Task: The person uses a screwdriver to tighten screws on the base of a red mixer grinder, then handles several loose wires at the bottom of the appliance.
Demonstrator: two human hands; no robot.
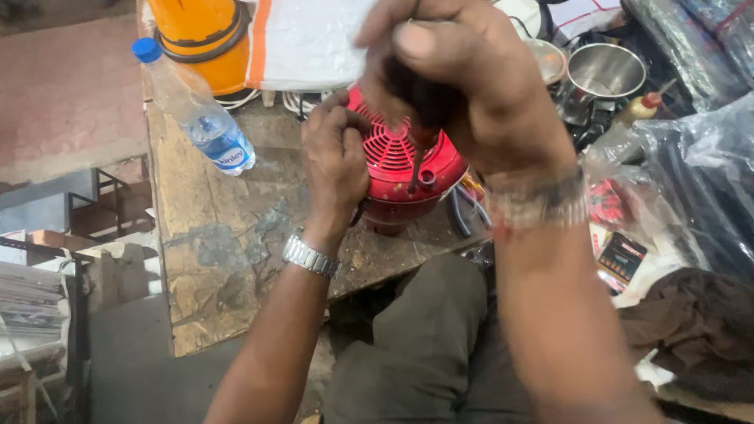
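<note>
Soft even daylight, near right hand (463, 86) blurred, faint shadows

A small repair workshop is shown. A scarred, stained wooden tabletop (220, 259) is seen, with steel vessels (605, 71) at 1 o'clock, loose cables (463, 212) near the centre, plastic-wrapped goods (699, 173) at 3 o'clock and an orange appliance body (200, 39) at 11 o'clock.
</note>
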